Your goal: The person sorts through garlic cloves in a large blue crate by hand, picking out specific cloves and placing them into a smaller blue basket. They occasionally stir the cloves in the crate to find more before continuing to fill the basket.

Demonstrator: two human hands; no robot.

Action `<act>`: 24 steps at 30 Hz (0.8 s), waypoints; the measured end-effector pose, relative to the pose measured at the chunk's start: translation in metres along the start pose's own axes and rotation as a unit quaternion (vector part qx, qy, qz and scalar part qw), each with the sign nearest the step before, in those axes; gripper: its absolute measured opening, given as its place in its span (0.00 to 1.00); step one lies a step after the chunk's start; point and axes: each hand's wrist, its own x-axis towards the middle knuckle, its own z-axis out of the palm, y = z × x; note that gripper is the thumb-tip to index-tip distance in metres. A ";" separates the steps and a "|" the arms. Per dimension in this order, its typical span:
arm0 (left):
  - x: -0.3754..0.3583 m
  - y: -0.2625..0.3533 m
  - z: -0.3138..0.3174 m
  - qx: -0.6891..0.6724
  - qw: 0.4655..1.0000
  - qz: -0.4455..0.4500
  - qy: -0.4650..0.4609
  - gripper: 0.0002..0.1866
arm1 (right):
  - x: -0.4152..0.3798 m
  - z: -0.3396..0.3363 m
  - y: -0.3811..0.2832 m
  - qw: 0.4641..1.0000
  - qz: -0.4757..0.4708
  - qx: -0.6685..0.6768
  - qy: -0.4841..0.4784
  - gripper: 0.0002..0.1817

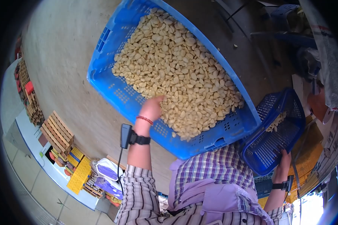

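Observation:
A large blue plastic crate (pixel 101 84) holds a broad heap of pale cream pieces (pixel 176 71) that look like peeled garlic cloves. My left hand (pixel 152 108) is over the near left edge of this heap, its fingers drawn together at the surface; whatever they may hold is hidden. A red cord bracelet and a black strap with a device are on that arm. At the right, my right hand (pixel 285 159) grips the near rim of a smaller dark blue basket (pixel 263 150), which tilts beside the crate. A few pale cloves (pixel 277 122) lie in it.
My plaid apron (pixel 214 170) is close below the crate. Wooden pallets (pixel 58 131), yellow crates (pixel 79 174) and white-and-purple sacks (pixel 107 172) stand at the left. An orange-yellow surface (pixel 308 153) is beyond the small basket. Concrete floor (pixel 64 56) surrounds the crate.

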 end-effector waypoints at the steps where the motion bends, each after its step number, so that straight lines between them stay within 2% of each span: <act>1: 0.009 -0.019 -0.005 0.040 0.994 -0.013 0.099 0.22 | 0.006 -0.004 0.005 1.000 -0.007 -0.004 -0.005 0.21; 3: 0.021 -0.021 -0.033 0.031 0.967 -0.129 0.216 0.16 | 0.009 -0.009 0.009 1.000 -0.014 -0.007 -0.009 0.22; 5: 0.032 -0.013 -0.059 -0.207 0.908 -0.226 0.288 0.14 | 0.010 -0.010 0.010 1.000 -0.009 -0.003 -0.009 0.22; 6: 0.045 -0.029 -0.062 -0.206 0.908 -0.224 0.287 0.14 | 0.009 -0.010 0.010 1.000 -0.009 -0.002 -0.009 0.22; 8: 0.075 -0.068 -0.063 -0.127 0.896 -0.112 0.410 0.17 | 0.005 -0.008 0.008 1.000 -0.011 -0.005 -0.004 0.21; 11: 0.091 -0.031 -0.073 -0.067 0.915 -0.068 0.391 0.19 | 0.003 -0.005 0.008 1.000 -0.008 0.013 -0.008 0.20; 14: 0.107 -0.001 -0.072 0.009 0.919 -0.087 0.385 0.21 | -0.001 -0.002 0.005 1.000 -0.007 0.004 0.003 0.19; 16: 0.120 -0.003 -0.072 -0.009 0.911 -0.113 0.396 0.21 | -0.005 0.001 0.000 1.000 -0.003 0.009 0.004 0.19; 21: 0.144 -0.011 -0.070 0.083 0.880 -0.138 0.447 0.18 | 0.004 -0.004 0.008 1.000 -0.009 0.008 -0.003 0.19; 22: 0.146 -0.010 -0.072 0.083 0.880 -0.139 0.445 0.18 | 0.001 -0.001 0.004 1.000 -0.006 0.001 0.005 0.20; 24: 0.147 -0.010 -0.081 0.120 0.902 -0.168 0.380 0.16 | -0.002 0.000 0.002 1.000 -0.002 -0.008 0.010 0.20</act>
